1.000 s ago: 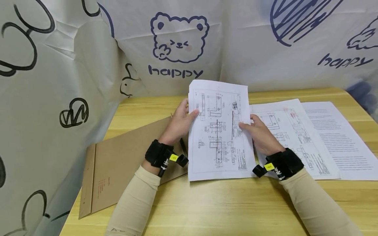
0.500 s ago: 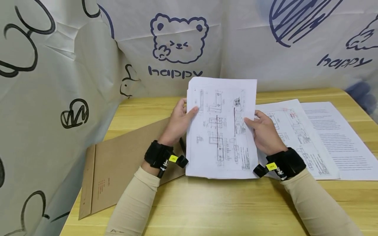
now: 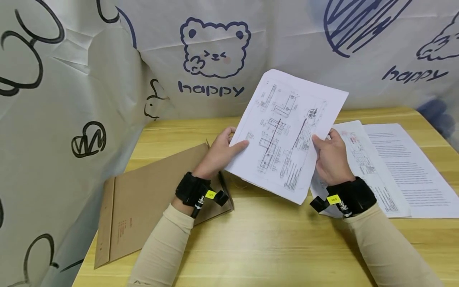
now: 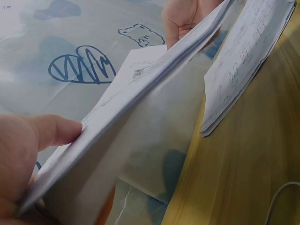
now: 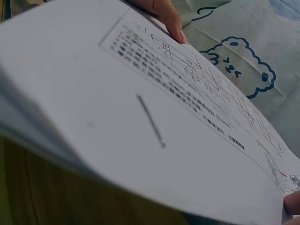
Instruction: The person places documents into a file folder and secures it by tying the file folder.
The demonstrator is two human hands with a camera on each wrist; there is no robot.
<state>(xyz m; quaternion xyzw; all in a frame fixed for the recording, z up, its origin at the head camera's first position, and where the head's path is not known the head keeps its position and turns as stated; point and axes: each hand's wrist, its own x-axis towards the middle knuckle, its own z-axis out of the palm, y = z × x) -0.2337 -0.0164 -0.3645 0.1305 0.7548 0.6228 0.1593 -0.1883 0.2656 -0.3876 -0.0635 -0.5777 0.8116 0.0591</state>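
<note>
Both hands hold a stack of paper sheets [image 3: 283, 135] up above the table, its top sheet printed with technical drawings. My left hand [image 3: 224, 151] pinches the left edge, thumb on top and fingers behind. At the right edge my right hand [image 3: 331, 155] grips it the same way. In the head view the stack leans clockwise. Its layered edge shows in the left wrist view, where the left thumb [image 4: 58, 131] presses on the top sheet. From the right wrist, the printed face [image 5: 154, 126] fills most of the view. The fingers behind the paper are mostly hidden.
A brown cardboard folder [image 3: 154, 199] lies at the left of the wooden table [image 3: 265, 247], partly under the left forearm. On the right lie more drawing sheets [image 3: 373, 171] and a page of text [image 3: 408, 167]. A white sheet with doodles [image 3: 287, 40] hangs behind.
The stack has risen and turned clockwise from nearly upright in the head view. Both hands keep hold of it, and the right hand has shifted rightward. More of the folder's right edge shows.
</note>
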